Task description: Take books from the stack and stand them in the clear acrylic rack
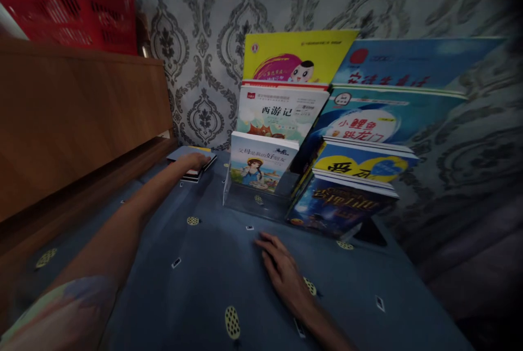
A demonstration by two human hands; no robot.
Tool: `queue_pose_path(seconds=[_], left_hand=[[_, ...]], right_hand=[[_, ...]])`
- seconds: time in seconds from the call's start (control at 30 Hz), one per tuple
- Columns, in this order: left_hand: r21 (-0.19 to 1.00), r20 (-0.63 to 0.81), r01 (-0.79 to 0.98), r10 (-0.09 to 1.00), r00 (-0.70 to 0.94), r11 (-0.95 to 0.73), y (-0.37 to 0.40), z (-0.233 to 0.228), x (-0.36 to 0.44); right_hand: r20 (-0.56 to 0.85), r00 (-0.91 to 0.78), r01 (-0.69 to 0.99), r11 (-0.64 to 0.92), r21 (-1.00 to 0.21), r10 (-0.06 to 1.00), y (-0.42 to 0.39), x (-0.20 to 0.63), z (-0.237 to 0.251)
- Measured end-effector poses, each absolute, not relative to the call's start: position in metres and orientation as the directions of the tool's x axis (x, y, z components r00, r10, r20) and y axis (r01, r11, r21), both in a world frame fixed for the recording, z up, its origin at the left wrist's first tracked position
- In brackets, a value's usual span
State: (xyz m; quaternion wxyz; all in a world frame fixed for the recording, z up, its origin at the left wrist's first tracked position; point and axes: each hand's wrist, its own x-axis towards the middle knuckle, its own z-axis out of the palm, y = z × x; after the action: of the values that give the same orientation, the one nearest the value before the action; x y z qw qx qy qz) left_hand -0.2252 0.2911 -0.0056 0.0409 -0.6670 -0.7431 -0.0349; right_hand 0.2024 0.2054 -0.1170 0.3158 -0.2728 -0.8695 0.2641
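Observation:
At the far left of the cloth, my left hand (pixel 196 162) reaches to a small stack of books (pixel 180 153) by the wall. Its fingers are closed at the right edge of the top book, though the fingertips are partly hidden. My right hand (pixel 281 272) lies over the blue cloth (pixel 163 296) with its fingers apart and nothing in them. Just beyond it, a clear book stand (pixel 257 202) holds children's books in stepped rows, with a light blue-covered book (pixel 261 163) at its left front. To the right, a dark blue book (pixel 341 204) leans in front of several others.
A wooden cabinet (pixel 81 116) borders the left side, with a red plastic basket (pixel 110 13) on top. Patterned wallpaper (pixel 204 67) covers the wall behind the books. A dark flat object (pixel 370 233) lies at the right end of the stand.

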Motion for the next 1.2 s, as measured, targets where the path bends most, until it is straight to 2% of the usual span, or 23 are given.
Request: queue_pose_path(seconds=[0.1,0.27,0.47,0.67,0.83,1.03,1.13,1.2], left_hand=[[-0.073,0.004,0.992,0.994,-0.105,0.105,0.279,-0.006,-0.227],[-0.110,0.005,0.986,0.992,-0.124,0.124,0.243,-0.010,-0.225],[-0.100,0.016,0.989,0.994,-0.109,0.110,0.179,-0.018,-0.209],[-0.056,-0.022,0.998,0.999,-0.043,0.042,0.103,-0.040,-0.159],[-0.064,0.040,0.985,0.986,0.165,-0.162,0.057,-0.052,-0.099],[-0.152,0.107,0.891,0.889,0.445,-0.428,0.027,-0.061,-0.011],[-0.186,0.149,0.836,0.826,0.544,-0.517,0.022,-0.062,0.021],[-0.144,0.160,0.837,0.822,0.546,-0.528,0.023,-0.064,0.027]], right_hand=[[0.408,-0.656,0.302,0.717,-0.629,0.635,0.206,0.202,-0.119],[0.443,-0.631,0.296,0.726,-0.621,0.637,0.206,0.203,-0.125],[0.449,-0.651,0.280,0.743,-0.608,0.612,0.207,0.201,-0.120],[0.424,-0.682,0.271,0.744,-0.610,0.596,0.210,0.198,-0.114],[0.444,-0.691,0.238,0.760,-0.604,0.570,0.207,0.196,-0.113],[0.504,-0.701,0.150,0.795,-0.588,0.505,0.191,0.196,-0.097],[0.514,-0.736,0.128,0.836,-0.533,0.441,0.181,0.197,-0.094],[0.493,-0.778,0.141,0.872,-0.468,0.390,0.176,0.197,-0.096]])
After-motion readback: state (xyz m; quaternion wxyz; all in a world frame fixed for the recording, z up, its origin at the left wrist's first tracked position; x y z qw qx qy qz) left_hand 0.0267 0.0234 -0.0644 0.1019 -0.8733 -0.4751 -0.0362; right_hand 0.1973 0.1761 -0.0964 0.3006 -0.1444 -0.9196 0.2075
